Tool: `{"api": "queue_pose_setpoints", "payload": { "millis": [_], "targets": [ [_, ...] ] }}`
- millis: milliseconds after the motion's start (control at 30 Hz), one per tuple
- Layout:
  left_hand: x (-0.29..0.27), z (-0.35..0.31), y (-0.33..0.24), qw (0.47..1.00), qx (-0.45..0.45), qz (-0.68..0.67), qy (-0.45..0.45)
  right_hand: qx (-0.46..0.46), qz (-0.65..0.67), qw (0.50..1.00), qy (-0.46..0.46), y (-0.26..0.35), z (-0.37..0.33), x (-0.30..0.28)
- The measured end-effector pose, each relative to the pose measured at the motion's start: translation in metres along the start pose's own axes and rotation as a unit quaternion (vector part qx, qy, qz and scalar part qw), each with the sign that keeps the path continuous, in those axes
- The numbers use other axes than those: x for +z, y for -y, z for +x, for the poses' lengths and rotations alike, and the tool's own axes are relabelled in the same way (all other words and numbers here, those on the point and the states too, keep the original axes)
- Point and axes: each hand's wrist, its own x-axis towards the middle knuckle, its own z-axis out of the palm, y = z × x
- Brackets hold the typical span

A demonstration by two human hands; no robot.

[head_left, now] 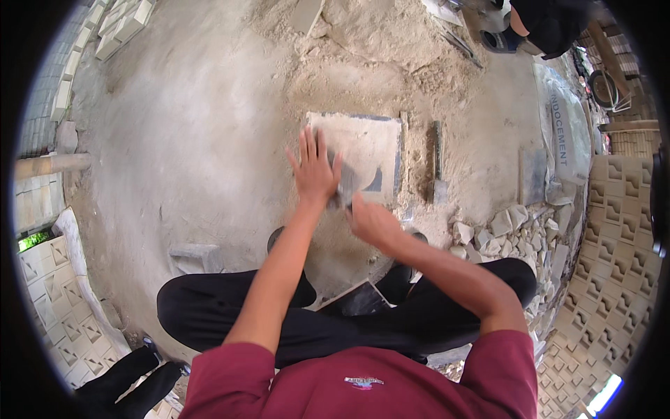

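Before me on the ground lies a square dark-edged mould, its top covered with pale, damp-looking powder. A dark patch shows through at its near right corner. My left hand is spread out, fingers stretched, at the mould's left edge. Closed round the handle of a trowel, my right hand is just off the near edge. The trowel's grey blade is tilted and blurred, close beside my left palm; whether the two touch I cannot tell.
Loose sandy powder is heaped beyond the mould. A narrow metal bar stands to its right. Broken rubble, a flat grey plate and a plastic sack lie farther right. Patterned blocks are stacked at the right. Another person's legs show lower left.
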Motion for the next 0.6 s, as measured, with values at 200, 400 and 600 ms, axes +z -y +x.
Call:
{"api": "queue_pose_setpoints", "payload": {
  "millis": [200, 400, 600],
  "targets": [
    [0.001, 0.061, -0.008, 0.998, -0.050, 0.006, -0.026, -0.015, -0.075, 0.997, -0.010, 0.000, 0.039, -0.064],
    [0.016, 0.116, -0.026, 0.997, 0.024, -0.013, -0.077, -0.035, -0.058, 0.992, -0.108, -0.015, 0.075, -0.085],
    [0.004, 0.001, -0.059, 0.999, 0.029, -0.024, 0.017, 0.046, 0.010, 0.998, 0.038, -0.037, -0.030, -0.029]
  ]
}}
